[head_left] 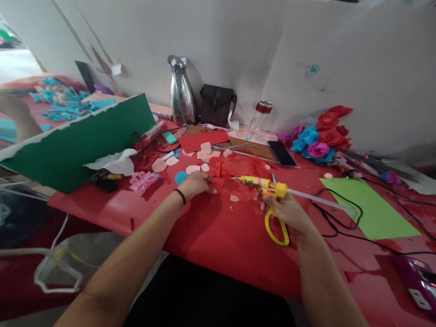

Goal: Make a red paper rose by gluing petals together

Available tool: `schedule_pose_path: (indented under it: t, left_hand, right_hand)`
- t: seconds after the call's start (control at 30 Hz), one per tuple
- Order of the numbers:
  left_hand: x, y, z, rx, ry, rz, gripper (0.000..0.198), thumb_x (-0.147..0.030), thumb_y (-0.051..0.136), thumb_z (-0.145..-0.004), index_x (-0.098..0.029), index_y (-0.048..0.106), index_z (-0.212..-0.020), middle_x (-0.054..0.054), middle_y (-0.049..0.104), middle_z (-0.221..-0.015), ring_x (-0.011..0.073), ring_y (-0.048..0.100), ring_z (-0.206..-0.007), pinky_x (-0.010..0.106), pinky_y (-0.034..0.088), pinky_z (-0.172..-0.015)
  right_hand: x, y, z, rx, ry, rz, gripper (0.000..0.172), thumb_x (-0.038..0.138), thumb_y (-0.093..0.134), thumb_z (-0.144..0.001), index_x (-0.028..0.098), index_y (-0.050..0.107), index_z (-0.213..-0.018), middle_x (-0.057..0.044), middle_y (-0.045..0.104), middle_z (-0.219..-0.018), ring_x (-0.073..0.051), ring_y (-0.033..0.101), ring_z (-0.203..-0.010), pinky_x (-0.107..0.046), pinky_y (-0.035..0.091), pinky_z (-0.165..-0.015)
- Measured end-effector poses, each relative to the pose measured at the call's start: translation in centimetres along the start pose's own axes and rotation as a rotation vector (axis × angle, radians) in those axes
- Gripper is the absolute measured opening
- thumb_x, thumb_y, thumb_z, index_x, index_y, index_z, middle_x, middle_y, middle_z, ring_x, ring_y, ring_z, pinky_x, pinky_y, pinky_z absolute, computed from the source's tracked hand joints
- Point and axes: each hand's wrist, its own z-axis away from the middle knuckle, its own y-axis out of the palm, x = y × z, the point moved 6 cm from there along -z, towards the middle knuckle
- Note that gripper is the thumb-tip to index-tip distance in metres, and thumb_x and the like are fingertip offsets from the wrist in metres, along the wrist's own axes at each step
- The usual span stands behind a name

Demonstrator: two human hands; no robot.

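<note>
My right hand [288, 211] is closed round a yellow glue gun [264, 184] whose nozzle points left over the red table cover [218, 236]; a clear glue stick [316, 198] juts from its back. Yellow-handled scissors [275, 227] lie under that hand. My left hand [196, 184], a black band at its wrist, rests on the table with fingers pressed on a red paper piece [218, 172]. Pink paper petals [200, 159] and red scraps lie just beyond it.
A green board [78, 141] leans at the left. A silver vase [181, 93], black bag [216, 105], glass jar [260, 116], phone [281, 153] and paper roses [323, 134] line the back. Green paper [369, 206] and black cables [340, 213] lie at the right.
</note>
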Motion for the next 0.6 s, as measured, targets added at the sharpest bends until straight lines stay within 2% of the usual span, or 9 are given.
schedule_pose_path:
  t: [0.13,0.2,0.33,0.47,0.6]
  left_hand:
    - [-0.2,0.3,0.0,0.041,0.051,0.003,0.023,-0.019,0.076,-0.044,-0.018,0.057,-0.056,-0.005,0.049,-0.053,0.0131,0.045,-0.057,0.025,0.034,-0.053]
    - [-0.2,0.4,0.1,0.055,0.063,0.004,0.022,-0.016,0.074,-0.046,-0.018,0.054,-0.057,-0.006,0.046,-0.052,0.0118,0.044,-0.055,0.024,0.033,-0.052]
    - [0.1,0.6,0.1,0.049,0.068,-0.047,0.021,-0.015,0.071,-0.050,-0.017,0.054,-0.063,-0.007,0.044,-0.053,0.0109,0.044,-0.054,0.023,0.033,-0.051]
    - [0.4,0.7,-0.3,0.036,0.083,-0.098,0.023,-0.017,0.072,-0.050,-0.016,0.058,-0.068,-0.006,0.048,-0.055,0.0125,0.047,-0.059,0.024,0.034,-0.054]
    - [0.6,0.8,-0.5,0.033,0.088,-0.116,0.027,-0.019,0.073,-0.050,-0.015,0.060,-0.075,-0.005,0.052,-0.057,0.0140,0.051,-0.062,0.024,0.036,-0.054]
  right_hand:
    - [-1.1,1.0,0.3,0.090,0.057,0.220,0.046,0.064,0.060,-0.069,0.020,0.065,-0.061,-0.002,0.062,-0.055,-0.016,0.056,-0.052,-0.027,0.043,-0.049]
    - [-1.0,1.6,0.4,0.135,0.056,0.332,0.043,0.062,0.057,-0.073,0.021,0.068,-0.066,-0.003,0.065,-0.060,-0.018,0.059,-0.057,-0.028,0.045,-0.052]
    - [-0.5,2.6,0.2,0.204,0.013,0.503,0.038,0.056,0.053,-0.079,0.022,0.071,-0.079,-0.005,0.072,-0.077,-0.022,0.065,-0.074,-0.032,0.049,-0.067]
    - [-1.0,3.3,0.0,0.241,0.064,0.574,0.039,0.053,0.051,-0.081,0.021,0.071,-0.088,-0.007,0.073,-0.083,-0.025,0.066,-0.077,-0.036,0.050,-0.073]
    - [-0.9,3.8,-0.2,0.240,0.030,0.584,0.036,0.049,0.051,-0.082,0.021,0.071,-0.092,-0.009,0.073,-0.091,-0.026,0.066,-0.086,-0.038,0.049,-0.079]
